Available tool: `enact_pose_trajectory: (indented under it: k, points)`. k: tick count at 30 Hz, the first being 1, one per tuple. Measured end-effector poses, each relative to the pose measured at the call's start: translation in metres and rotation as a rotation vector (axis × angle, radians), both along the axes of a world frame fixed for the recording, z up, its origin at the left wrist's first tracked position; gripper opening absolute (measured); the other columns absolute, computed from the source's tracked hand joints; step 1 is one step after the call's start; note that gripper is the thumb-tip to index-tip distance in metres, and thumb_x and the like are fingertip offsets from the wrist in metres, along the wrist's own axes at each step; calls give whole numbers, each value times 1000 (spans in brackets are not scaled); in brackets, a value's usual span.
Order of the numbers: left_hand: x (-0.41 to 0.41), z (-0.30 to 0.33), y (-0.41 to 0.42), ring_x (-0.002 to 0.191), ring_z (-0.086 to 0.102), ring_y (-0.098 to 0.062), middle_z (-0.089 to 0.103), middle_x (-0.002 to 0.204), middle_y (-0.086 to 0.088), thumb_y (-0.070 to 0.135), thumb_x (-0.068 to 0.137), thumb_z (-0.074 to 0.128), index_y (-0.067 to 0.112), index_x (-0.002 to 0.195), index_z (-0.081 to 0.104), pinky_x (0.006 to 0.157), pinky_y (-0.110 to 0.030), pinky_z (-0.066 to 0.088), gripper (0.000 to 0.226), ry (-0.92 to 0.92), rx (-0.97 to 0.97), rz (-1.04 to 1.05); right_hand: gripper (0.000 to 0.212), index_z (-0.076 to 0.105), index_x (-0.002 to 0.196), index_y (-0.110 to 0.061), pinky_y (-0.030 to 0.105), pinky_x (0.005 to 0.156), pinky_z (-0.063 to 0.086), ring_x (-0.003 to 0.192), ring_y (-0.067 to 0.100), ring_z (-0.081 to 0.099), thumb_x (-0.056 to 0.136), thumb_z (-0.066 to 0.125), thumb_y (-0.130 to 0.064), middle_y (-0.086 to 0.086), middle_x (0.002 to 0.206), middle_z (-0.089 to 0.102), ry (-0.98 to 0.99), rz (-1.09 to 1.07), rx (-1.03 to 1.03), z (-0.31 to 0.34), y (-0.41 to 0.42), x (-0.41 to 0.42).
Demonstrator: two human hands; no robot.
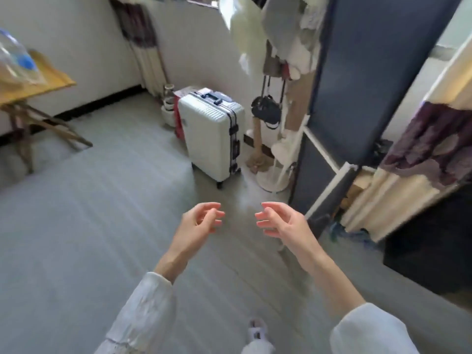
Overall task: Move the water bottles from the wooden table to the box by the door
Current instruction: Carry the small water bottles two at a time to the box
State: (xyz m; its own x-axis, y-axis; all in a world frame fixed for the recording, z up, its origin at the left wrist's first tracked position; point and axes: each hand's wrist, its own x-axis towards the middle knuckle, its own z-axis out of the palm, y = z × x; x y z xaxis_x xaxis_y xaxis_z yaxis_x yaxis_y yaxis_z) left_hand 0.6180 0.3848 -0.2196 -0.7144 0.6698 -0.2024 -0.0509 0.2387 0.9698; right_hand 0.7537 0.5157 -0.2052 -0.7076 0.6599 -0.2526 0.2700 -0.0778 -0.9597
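A wooden table [55, 80] with crossed legs stands at the far left. On it sits a clear water bottle [15, 60] with a blue cap, blurred and partly cut off by the frame edge. My left hand [201, 221] and my right hand [278, 221] hover over the grey floor in the middle, both empty, with fingers curled and apart, palms facing each other. Both hands are far from the table. No box is visible.
A white suitcase [212, 134] stands upright ahead, a red item behind it. A coat stand [270, 116] with hanging clothes and bags rises to its right. A dark blue door or panel [357, 85] and curtains [408, 175] fill the right side.
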Motion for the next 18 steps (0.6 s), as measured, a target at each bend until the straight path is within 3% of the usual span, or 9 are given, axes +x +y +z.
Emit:
enact_pose_trajectory:
  k: [4,12,18]
  points:
    - [-74,-3,-32,79,65,-9,67,90,3,15,95,42,18,103,60,72,-21,51,20,-36,20,173,16,61,103,-17,24,71,54,75,9,67,92,49,-18,0,88,70,37,169,3,-2,-4,-107]
    - [-256,9,-39,81,65,-13,68,92,0,15,95,42,24,94,61,80,-28,52,21,-15,89,489,14,61,98,-19,32,77,54,78,14,67,92,48,-19,0,86,70,110,449,8,10,10,-336]
    - [-371,16,-50,82,66,-12,69,95,-2,16,94,44,19,100,62,78,-25,54,19,-47,84,612,18,61,103,-12,30,76,54,77,16,66,92,49,-20,5,88,69,107,587,-3,22,11,-495]
